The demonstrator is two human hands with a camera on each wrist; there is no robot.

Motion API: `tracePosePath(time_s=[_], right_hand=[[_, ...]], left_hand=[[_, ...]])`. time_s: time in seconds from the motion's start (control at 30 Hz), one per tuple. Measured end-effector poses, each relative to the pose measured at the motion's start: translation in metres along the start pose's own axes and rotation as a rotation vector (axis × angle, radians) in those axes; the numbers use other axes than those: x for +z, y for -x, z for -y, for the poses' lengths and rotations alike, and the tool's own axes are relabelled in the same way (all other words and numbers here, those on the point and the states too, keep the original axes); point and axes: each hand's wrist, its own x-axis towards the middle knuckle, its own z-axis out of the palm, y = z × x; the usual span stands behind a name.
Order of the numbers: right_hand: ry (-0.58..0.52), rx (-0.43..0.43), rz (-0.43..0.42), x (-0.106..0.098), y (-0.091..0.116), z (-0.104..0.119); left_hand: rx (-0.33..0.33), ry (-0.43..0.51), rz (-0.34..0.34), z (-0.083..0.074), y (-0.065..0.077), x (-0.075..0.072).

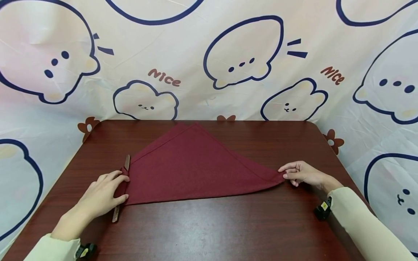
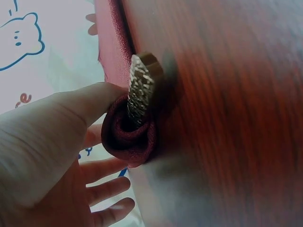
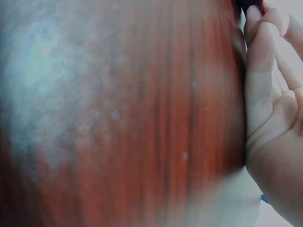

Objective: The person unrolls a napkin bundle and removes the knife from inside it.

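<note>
A dark red cloth napkin (image 1: 196, 170), folded into a triangle, lies spread on the table. Its left end is rolled around a bronze-coloured table knife (image 1: 115, 214); the blade-like tip shows above the roll and the patterned handle below. My left hand (image 1: 101, 194) grips this roll, thumb on the near side and fingers over the far side. In the left wrist view, the knife handle (image 2: 140, 87) sticks out of the coiled cloth (image 2: 130, 142). At the far right corner of the napkin, my right hand (image 1: 302, 174) pinches the cloth between thumb and fingers.
The brown wooden table (image 1: 222, 228) has rounded back corners. Behind it and at both sides hangs a pale cloth backdrop (image 1: 196, 47) with cartoon drawings. A black wrist device (image 1: 323, 209) sits at the right sleeve, another (image 1: 86, 251) at the left.
</note>
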Motion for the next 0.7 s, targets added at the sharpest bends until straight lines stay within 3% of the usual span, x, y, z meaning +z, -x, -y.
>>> tracePosePath(time_s=[0.7], right_hand=[[0.001, 0.021, -0.016, -0.004, 0.000, -0.004]], left_hand=[[-0.026, 0.002, -0.010, 0.011, 0.004, -0.007]])
